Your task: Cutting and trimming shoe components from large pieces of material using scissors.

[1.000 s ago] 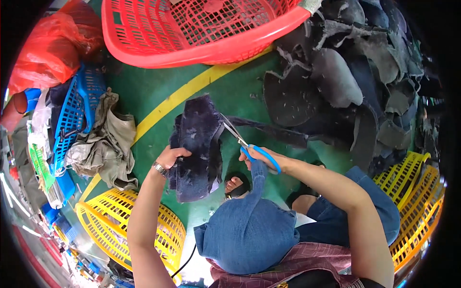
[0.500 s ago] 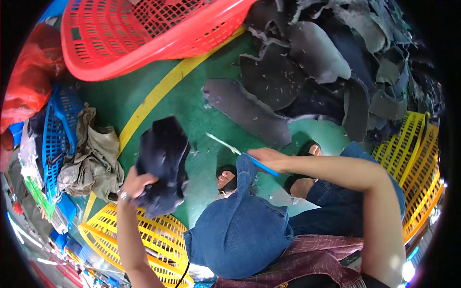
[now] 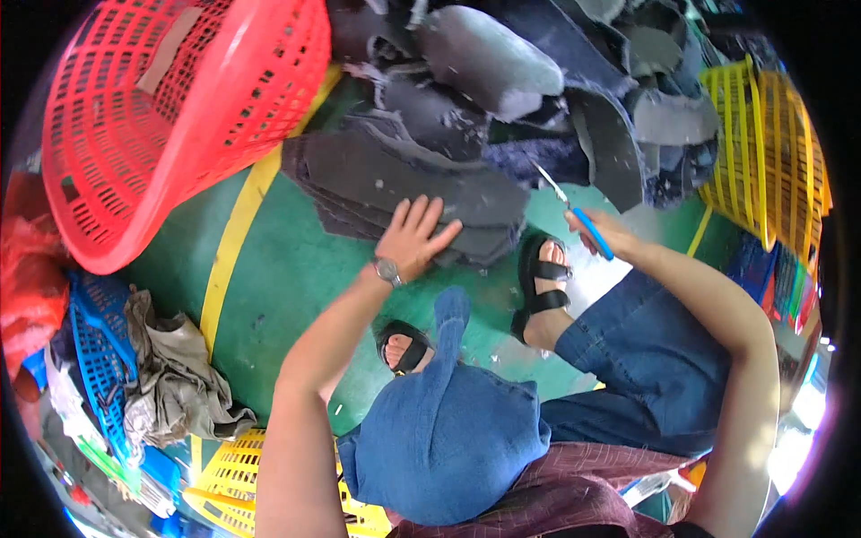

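My left hand (image 3: 413, 240) lies flat with its fingers spread on the near edge of a stack of dark grey cut fabric pieces (image 3: 386, 175). The stack rests on the green floor in front of my feet, its layers slightly fanned out. Scissors with blue handles (image 3: 588, 224) sit in my right hand (image 3: 603, 237), off to the right of the stack. Their pale blades point up and to the left, touching no fabric that I can make out. Behind the stack spreads a heap of loose dark pieces (image 3: 489, 63), some showing a lighter grey face.
A red plastic basket (image 3: 193, 170) stands at the far left. Yellow baskets (image 3: 737, 148) are at the right, with another yellow basket (image 3: 229, 471) at the lower left. Beside a blue basket (image 3: 100, 336) lies crumpled beige cloth (image 3: 175, 386). Yellow tape (image 3: 235, 238) crosses the floor.
My left hand has moved from the left toward the far middle; the dark fabric it gripped is out of its grasp, and the hand now lies open on the stack. The scissors moved right.
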`<action>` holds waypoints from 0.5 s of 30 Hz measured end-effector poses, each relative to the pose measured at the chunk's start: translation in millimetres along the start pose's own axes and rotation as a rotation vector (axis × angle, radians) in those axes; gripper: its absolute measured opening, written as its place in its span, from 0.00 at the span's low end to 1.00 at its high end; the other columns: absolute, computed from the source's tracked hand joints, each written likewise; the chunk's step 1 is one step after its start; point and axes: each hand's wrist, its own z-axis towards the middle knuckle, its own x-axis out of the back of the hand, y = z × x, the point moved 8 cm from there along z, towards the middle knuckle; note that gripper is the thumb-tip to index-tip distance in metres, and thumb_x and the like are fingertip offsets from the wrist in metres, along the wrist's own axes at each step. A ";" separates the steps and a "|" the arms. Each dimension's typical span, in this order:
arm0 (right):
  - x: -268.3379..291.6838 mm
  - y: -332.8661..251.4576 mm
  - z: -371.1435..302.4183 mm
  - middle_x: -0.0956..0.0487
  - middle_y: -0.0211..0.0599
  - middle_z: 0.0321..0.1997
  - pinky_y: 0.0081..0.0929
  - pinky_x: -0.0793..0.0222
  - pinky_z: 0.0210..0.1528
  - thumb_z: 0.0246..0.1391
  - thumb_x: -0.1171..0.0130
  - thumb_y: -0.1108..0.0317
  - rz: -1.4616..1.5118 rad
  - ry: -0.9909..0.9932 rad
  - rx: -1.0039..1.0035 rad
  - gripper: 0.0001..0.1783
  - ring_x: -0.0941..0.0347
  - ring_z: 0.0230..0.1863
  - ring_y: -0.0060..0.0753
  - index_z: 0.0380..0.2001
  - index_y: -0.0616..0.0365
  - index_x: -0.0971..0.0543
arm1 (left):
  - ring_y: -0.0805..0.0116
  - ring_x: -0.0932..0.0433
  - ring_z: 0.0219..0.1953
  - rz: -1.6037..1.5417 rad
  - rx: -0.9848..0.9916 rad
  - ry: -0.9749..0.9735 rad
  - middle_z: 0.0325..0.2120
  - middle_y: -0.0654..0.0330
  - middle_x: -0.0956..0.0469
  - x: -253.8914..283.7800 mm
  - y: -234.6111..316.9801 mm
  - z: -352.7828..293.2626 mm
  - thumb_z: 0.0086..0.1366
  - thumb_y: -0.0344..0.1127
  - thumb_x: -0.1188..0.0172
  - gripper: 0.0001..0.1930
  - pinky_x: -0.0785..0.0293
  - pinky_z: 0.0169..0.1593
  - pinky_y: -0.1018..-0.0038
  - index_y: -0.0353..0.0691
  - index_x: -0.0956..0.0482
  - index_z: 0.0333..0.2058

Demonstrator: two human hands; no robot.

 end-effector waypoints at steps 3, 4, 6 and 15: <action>6.4 17.6 -4.9 0.33 0.30 0.15 0.21 0.41 0.17 0.44 0.56 0.35 0.053 0.052 -0.029 0.33 0.36 0.16 0.22 0.26 0.59 0.30 | 0.54 0.35 0.45 0.031 -0.073 0.060 0.45 0.52 0.35 8.0 -7.1 22.7 0.41 0.30 0.45 0.32 0.39 0.46 0.62 0.52 0.39 0.50; 4.3 21.7 -5.6 0.33 0.30 0.16 0.22 0.40 0.19 0.45 0.56 0.35 0.015 0.070 -0.005 0.32 0.35 0.18 0.23 0.24 0.58 0.30 | 0.53 0.33 0.42 -0.183 0.120 -0.019 0.42 0.50 0.33 6.6 -22.5 29.5 0.40 0.30 0.44 0.32 0.37 0.44 0.62 0.51 0.39 0.49; -16.3 7.2 -12.7 0.33 0.30 0.18 0.22 0.39 0.22 0.45 0.54 0.39 0.086 -0.039 0.075 0.29 0.35 0.21 0.22 0.26 0.59 0.31 | 0.51 0.29 0.36 -0.459 0.520 -0.036 0.33 0.49 0.28 34.6 -48.7 13.8 0.39 0.31 0.42 0.29 0.33 0.38 0.64 0.46 0.37 0.46; -177.8 -101.1 -40.5 0.35 0.29 0.20 0.21 0.41 0.28 0.49 0.58 0.39 0.154 -0.729 0.370 0.28 0.39 0.24 0.21 0.25 0.57 0.32 | 0.70 0.27 0.35 -1.464 1.458 0.210 0.33 0.61 0.25 70.5 -92.1 -215.4 0.42 0.21 0.41 0.18 0.33 0.43 0.76 0.31 0.27 0.37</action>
